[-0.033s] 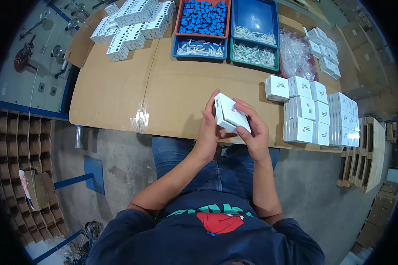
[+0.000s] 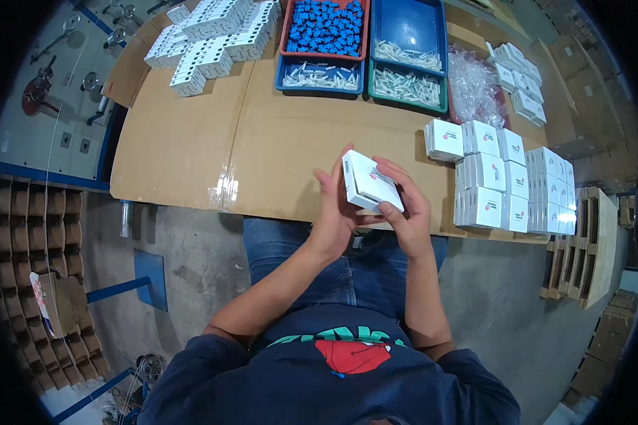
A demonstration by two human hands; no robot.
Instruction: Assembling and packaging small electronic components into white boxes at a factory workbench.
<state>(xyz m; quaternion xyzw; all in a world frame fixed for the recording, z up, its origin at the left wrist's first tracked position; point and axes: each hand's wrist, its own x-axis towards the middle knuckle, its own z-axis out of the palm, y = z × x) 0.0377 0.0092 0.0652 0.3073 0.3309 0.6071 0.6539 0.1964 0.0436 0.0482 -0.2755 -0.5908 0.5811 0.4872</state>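
A small white box (image 2: 370, 183) with a printed top is held tilted just above the table's near edge, its lid edge standing slightly off the lower part. Around its right side my right hand (image 2: 410, 205) is closed, fingers on the top and thumb at the near corner. My left hand (image 2: 333, 212) supports it from the left and below, with the thumb stretched away from the box. The left fingers are largely hidden behind the box.
Stacked white boxes (image 2: 480, 173) stand on the cardboard-covered table (image 2: 283, 156) at right, more boxes (image 2: 227, 46) at far left. Trays hold blue parts (image 2: 326, 28) and white plastic pieces (image 2: 407, 88). Clear plastic bags (image 2: 475, 85) lie beside them. A wooden pallet (image 2: 581, 248) is at right.
My left thumb has moved away from the box, out to the left. The box has shifted very slightly in my hands; my right hand keeps its grip.
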